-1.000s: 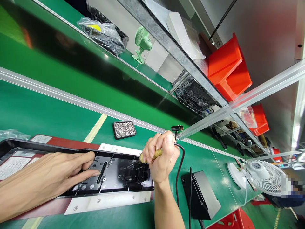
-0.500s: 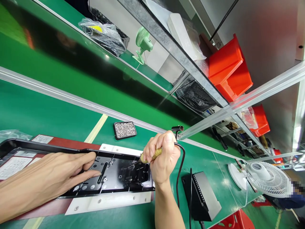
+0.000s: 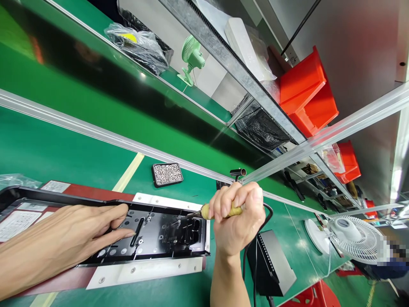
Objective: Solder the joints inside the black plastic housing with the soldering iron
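This is a factory assembly line. A long green surface (image 3: 64, 149) runs alongside a conveyor belt (image 3: 96, 85) edged by an aluminium rail (image 3: 96, 133). Metal racking (image 3: 230, 64) overhead carries red parts bins (image 3: 306, 94). A small tray of screws (image 3: 167, 174) sits on the surface, and a white desk fan (image 3: 354, 238) stands further along, near what seem to be more workstations, though that far end is blurred.
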Motion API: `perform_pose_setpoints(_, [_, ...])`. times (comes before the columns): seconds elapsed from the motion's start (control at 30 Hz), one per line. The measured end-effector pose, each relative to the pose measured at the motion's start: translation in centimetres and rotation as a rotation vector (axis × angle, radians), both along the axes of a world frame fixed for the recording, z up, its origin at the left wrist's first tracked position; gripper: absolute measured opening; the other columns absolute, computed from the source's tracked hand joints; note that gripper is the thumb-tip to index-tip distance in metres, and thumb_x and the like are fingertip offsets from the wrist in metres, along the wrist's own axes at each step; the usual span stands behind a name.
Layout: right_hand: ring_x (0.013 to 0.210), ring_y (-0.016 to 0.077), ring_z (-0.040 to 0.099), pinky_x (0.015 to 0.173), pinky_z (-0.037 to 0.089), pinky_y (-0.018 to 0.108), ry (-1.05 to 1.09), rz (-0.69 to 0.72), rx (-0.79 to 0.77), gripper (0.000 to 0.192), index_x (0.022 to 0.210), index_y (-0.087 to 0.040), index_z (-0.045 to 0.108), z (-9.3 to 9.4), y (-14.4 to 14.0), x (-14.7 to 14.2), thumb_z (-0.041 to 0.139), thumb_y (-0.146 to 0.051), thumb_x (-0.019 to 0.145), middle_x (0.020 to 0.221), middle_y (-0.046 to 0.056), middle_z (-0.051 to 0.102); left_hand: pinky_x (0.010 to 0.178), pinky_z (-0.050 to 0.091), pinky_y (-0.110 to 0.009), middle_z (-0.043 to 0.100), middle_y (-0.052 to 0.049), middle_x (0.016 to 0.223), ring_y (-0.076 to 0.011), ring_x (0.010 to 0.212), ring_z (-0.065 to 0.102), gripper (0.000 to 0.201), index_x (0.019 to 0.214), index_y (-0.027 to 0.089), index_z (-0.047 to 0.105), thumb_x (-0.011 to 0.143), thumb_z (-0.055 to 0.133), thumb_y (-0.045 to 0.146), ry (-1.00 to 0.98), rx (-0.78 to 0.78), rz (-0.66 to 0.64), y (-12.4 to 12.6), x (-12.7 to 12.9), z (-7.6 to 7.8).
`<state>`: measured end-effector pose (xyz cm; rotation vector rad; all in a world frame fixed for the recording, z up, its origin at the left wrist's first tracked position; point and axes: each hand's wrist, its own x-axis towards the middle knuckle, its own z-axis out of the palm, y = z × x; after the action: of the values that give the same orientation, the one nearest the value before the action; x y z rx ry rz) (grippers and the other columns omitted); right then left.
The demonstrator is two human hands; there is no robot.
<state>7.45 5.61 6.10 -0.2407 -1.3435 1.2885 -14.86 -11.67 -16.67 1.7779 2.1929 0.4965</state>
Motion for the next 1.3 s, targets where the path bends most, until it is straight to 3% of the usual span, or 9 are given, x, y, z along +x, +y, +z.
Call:
perform_pose_setpoints(0.17, [0.041,0.0067,0.032,0.042,0.049,0.014,0.008,-0.024,0.031,0.056,0.075,-0.023,0.051,0.8,-0.7,0.5,0.058,-0.036,0.129,0.054,-0.009,0.041,0.078,0.021,-0.041,0.066,0.004,0.073,-0.0267,0.067,0.064,0.038,0.094,0.03,0.055,0.122,0.058,0.057,-0.023,0.022,0.014,0.3,0.1,-0.5])
perform_pose_setpoints(0.37, [0.041,0.0053,0.03,0.044,0.049,0.012,0.006,0.089,-0.004,0.056,0.076,-0.023,0.047,1.3,-2.3,-1.4,0.063,-0.037,0.128,0.054,-0.011,0.039,0.07,0.025,-0.043,0.067,0.002,0.066,-0.0264,0.061,0.064,0.051,0.087,0.032,0.057,0.11,0.055,0.078,-0.132,0.041,0.041,1.2,0.1,-0.1])
perform_pose_setpoints(0.57, [0.041,0.0053,0.031,0.042,0.047,0.012,-0.026,0.149,-0.07,0.059,0.076,-0.023,0.046,1.1,-3.7,-3.2,0.068,-0.04,0.128,0.055,-0.011,0.04,0.071,0.03,-0.041,0.078,0.001,0.078,-0.028,0.071,0.074,0.045,0.094,0.033,0.062,0.118,0.057,0.071,-0.245,0.009,-0.058,1.7,-0.2,1.8])
perform_pose_setpoints(0.73, [0.041,0.0048,0.031,0.043,0.047,0.012,-0.082,0.187,-0.094,0.06,0.076,-0.023,0.046,0.5,-4.4,-3.4,0.069,-0.043,0.127,0.055,-0.011,0.041,0.07,0.022,-0.041,0.073,0.0,0.078,-0.0323,0.073,0.074,0.045,0.094,0.032,0.054,0.122,0.052,0.067,-0.195,-0.065,-0.068,2.0,0.7,4.1])
perform_pose_setpoints(0.87, [0.041,0.0048,0.03,0.043,0.045,0.012,-0.104,0.216,-0.097,0.06,0.076,-0.022,0.045,0.2,-4.9,-3.6,0.069,-0.042,0.127,0.055,-0.011,0.041,0.067,0.02,-0.041,0.069,-0.001,0.073,-0.0323,0.07,0.071,0.039,0.092,0.032,0.053,0.119,0.06,0.059,-0.173,0.016,-0.05,2.1,1.3,5.3])
perform_pose_setpoints(1.3, [0.043,0.0059,0.031,0.044,0.043,0.013,-0.145,0.267,-0.111,0.058,0.077,-0.023,0.047,-0.8,-5.3,-4.0,0.067,-0.042,0.128,0.057,-0.01,0.042,0.065,0.02,-0.041,0.07,-0.003,0.073,-0.0321,0.068,0.071,0.036,0.093,0.031,0.054,0.118,0.068,0.053,-0.196,0.081,-0.057,2.0,1.6,5.2])
